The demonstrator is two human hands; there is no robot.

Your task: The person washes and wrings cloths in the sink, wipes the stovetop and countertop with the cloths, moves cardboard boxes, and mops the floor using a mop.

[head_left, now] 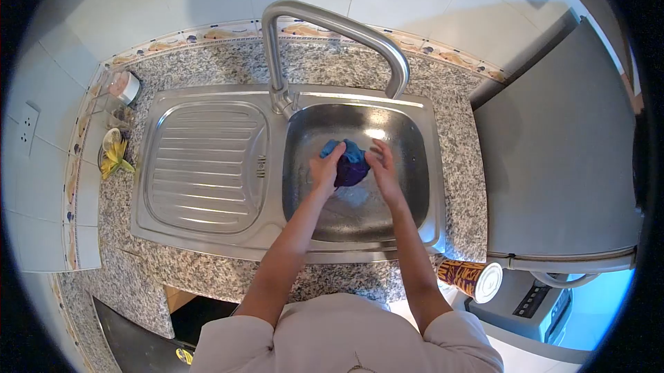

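A bunched wet-looking cloth, bright blue on top and dark purple below [352, 173], is held above the floor of the steel sink basin [409, 214]. My left hand [325, 168] grips its left side, with the thumb pressed over the blue part. At the right edge of the cloth, my right hand [382, 165] has its fingers spread and slightly curled; the thumb is at the cloth's edge, and I cannot tell whether it touches. Pale suds or water lie in the basin below the cloth. The curved faucet [332, 20] reaches over the back of the basin.
Left of the basin is a ridged drainboard [207, 165]. Jars [124, 87] and a yellow flower-like item [115, 158] stand on the granite counter's left end. A grey fridge [553, 144] borders the right side. A patterned cylindrical container [465, 276] is near the front right corner.
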